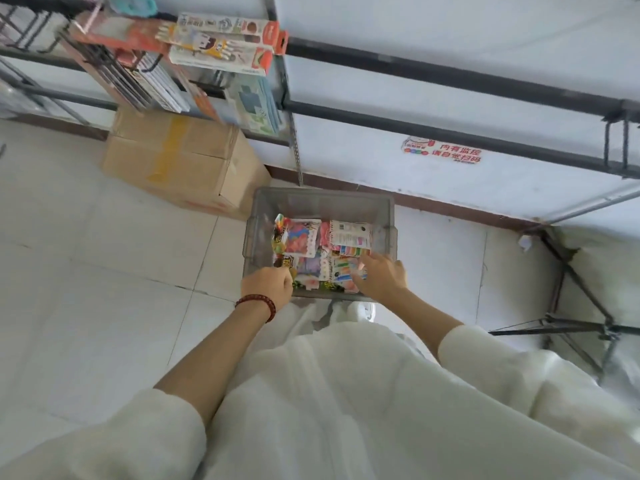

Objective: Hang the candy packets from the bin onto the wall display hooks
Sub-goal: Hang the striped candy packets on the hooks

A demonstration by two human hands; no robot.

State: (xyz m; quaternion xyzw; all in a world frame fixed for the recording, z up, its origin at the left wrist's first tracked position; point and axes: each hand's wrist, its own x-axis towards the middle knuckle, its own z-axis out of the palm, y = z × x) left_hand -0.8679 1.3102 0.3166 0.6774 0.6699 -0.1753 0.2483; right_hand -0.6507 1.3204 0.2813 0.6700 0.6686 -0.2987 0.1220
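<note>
- Grey translucent plastic bin (320,206): stands on the pale tiled floor (86,271) against the foot of the white wall (450,81), just beside a cardboard box (180,157). Its near rim is partly hidden behind both hands.
- Candy packets (301,237): a loose, overlapping heap in the bottom of the bin, pink, red, white and rainbow-striped. Print is too blurred to read; the count cannot be told, since packets cover one another.
- Left hand (270,282): at the bin's near-left corner, fingers curled inward in a loose fist. Whether it grips a packet cannot be told; the fingertips are turned away from the camera. A dark red bead bracelet (258,303) circles the wrist.
- Right hand (381,275): reaching into the bin's near-right side, fingers together and lying on a striped packet (346,271). Whether they are pinching it cannot be made out.
- White sleeves and garment (346,393): fill the lower frame and hide the floor beneath the bin's near edge.
- Black wall rails (450,77): run across the wall above the bin; a pair of hooks (616,140) hangs at the far right, partly cut off.
- Hanging goods (221,43): boxed and carded items crowd the upper-left rack, blurred and cropped by the frame edge.
- Red and white wall sticker (443,152): lettering indistinct.
- Metal stand (581,306): at the right, legs partly out of view.
</note>
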